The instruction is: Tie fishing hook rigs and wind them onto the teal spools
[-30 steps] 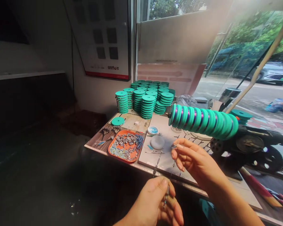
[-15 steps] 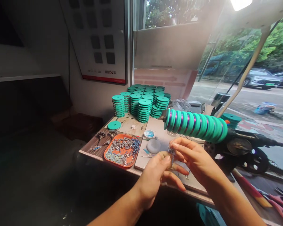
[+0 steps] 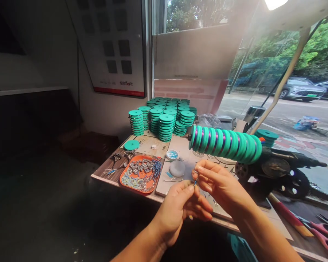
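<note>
Aligning blue piece [image 3: 195, 183], apparently: left hand [image 3: 178, 203] pinches it; right hand [image 3: 221, 181] above pinching fingertips [image 3: 190, 188], grip unclear; next likely needs steadiness.

The left hand [image 3: 177, 202] and right hand [image 3: 218, 182] are both ungloved, with slim, tapering fingers [image 3: 203, 208]. The left forearm [image 3: 144, 240] and right forearm [image 3: 265, 225] are bare as far as they show, smooth and slender. A tiny yellowish spot [image 3: 190, 217] below the left hand is too small to identify as something worn.
</note>
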Demonstrator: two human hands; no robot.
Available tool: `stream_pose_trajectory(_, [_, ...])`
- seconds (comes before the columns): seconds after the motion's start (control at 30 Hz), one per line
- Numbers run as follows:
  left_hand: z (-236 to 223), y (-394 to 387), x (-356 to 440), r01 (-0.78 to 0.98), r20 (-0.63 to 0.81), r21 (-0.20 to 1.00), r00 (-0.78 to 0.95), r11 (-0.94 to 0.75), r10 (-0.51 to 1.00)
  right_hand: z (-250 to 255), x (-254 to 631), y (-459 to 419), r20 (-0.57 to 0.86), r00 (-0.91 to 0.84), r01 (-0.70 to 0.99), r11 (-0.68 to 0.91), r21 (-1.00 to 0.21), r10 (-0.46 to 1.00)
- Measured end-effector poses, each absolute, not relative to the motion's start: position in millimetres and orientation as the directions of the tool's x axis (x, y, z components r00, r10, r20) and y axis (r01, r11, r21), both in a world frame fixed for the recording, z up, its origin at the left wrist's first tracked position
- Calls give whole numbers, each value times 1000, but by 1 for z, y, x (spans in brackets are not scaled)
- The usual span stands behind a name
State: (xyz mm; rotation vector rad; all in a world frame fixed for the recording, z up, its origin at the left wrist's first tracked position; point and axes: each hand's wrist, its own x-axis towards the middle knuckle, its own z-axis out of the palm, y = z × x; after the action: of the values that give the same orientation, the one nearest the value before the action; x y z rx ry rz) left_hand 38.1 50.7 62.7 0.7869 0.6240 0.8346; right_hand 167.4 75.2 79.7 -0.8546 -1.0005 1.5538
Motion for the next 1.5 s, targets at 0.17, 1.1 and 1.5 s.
stream_pose_trajectory(0.17, [62,43,36,-424,-205,782,518,457,831,79,165,74,-34,-214,-385,-117,-915,976])
stream_pose_trajectory(1.1, [49,26,28,-407,-322,710,538,574,779,78,166,74,-54,-157,-403,-114,-908,986])
stream_pose_trajectory(1.5, [38,26,27,-406,-283,718,571,565,770,77,166,75,-35,-184,-429,-112,-896,982])
